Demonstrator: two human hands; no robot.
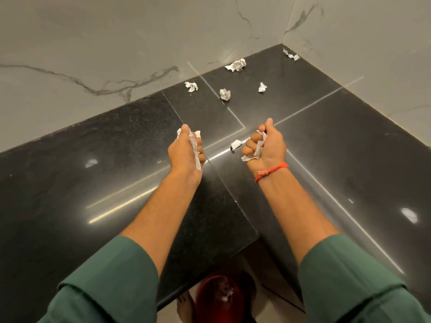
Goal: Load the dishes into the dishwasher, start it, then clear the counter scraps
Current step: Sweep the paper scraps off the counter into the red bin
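Observation:
Over the black stone counter (70,183) my left hand (186,150) grips crumpled white paper scraps (194,141). My right hand (265,145), with a red thread at the wrist, grips more paper scraps (258,148). One small scrap (235,144) lies on the counter between the hands. Several more crumpled scraps lie farther back: one (191,86), another (225,94), a small one (262,87), a larger one (236,65) by the wall, and one (291,54) in the corner.
Grey marble walls (116,43) close the counter at the back and right, meeting in a corner. Below the counter's front edge a red bin (217,297) with white scraps in it stands on the floor beside a bare foot (185,306).

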